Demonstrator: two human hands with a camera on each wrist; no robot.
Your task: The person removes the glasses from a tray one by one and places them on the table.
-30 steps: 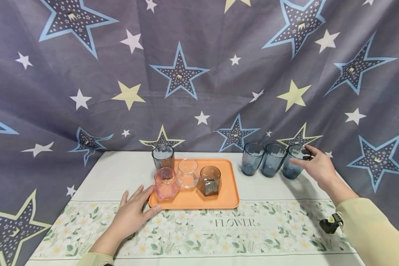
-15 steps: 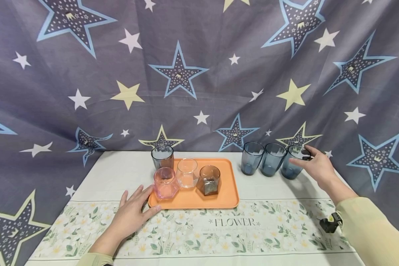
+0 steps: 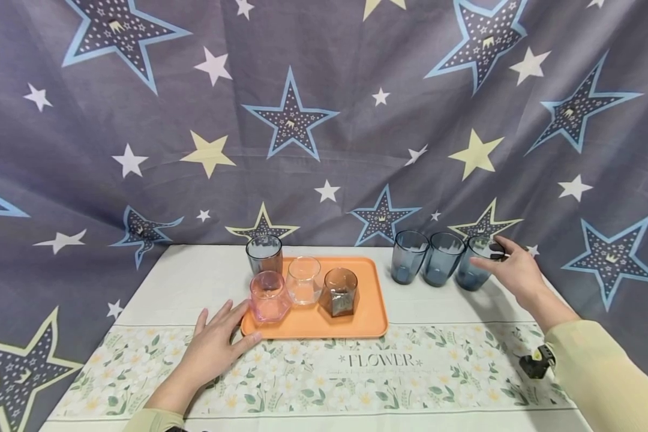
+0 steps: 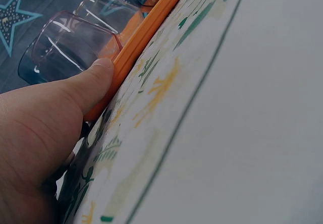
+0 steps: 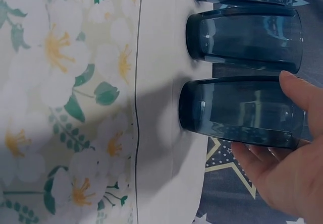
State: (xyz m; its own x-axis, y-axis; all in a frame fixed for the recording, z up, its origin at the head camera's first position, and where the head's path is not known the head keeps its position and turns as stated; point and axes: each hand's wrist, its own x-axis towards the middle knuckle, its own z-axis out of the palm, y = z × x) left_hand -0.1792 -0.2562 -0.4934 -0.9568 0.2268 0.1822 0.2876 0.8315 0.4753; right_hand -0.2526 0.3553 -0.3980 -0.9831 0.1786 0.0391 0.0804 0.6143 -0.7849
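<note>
My right hand (image 3: 515, 273) holds the rightmost of three blue glasses near its rim, thumb on one side and fingers on the other. That blue glass (image 5: 237, 110) stands upright on the table. Against the left front corner of an orange tray (image 3: 318, 330) rests my left hand (image 3: 210, 348), its fingers spread, the thumb touching the tray's rim in the left wrist view. The other fingers are hidden there. On the tray stand a pink glass (image 3: 270, 306), a clear glass (image 3: 304, 282) and a brown glass (image 3: 340, 294).
Two more blue glasses, a middle one (image 3: 441, 264) and a left one (image 3: 408, 261), stand in a row beside the held one. Another blue glass (image 3: 264, 258) is at the tray's back left corner. A star-patterned curtain (image 3: 324, 120) hangs behind the table (image 3: 194, 282).
</note>
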